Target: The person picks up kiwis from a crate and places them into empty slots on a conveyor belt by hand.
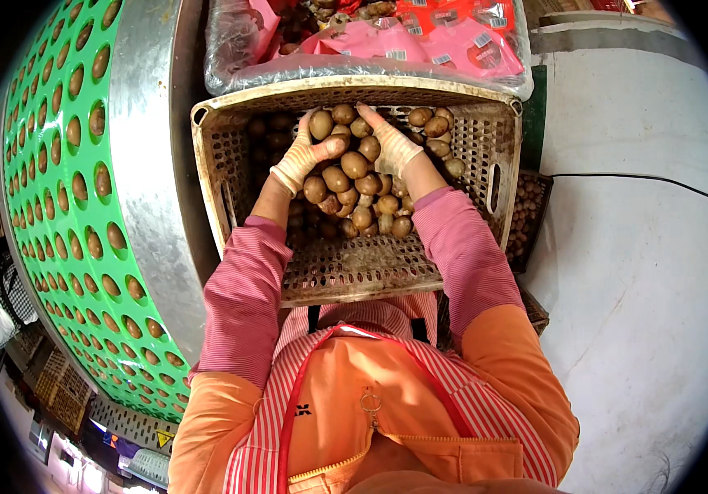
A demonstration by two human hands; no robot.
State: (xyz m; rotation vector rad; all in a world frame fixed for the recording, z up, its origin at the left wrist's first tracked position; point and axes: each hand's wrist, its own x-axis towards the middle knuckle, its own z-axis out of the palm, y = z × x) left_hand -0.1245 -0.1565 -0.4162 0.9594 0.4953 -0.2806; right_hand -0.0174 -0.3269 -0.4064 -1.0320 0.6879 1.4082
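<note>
A worn beige plastic crate (345, 292) with perforated walls sits in front of my body, holding a heap of brown egg-shaped pieces (354, 165). My left hand (303, 156), in a pale glove that leaves the fingertips bare, cups the heap from the left, its thumb lying over a piece. From the right, my right hand (395, 148), gloved the same way, curves around the other side. Several pieces are gathered between the two palms. The ends of my fingers are partly hidden behind the pieces. More of them lie along the crate's right side.
A large green drum or belt (70, 198) with oval pockets, most holding brown pieces, curves along the left beside a wide metal rim (152, 165). Beyond the crate stands a plastic-lined box (234, 49) with pink and red packets (461, 49). A dark crate (528, 214) is at the right.
</note>
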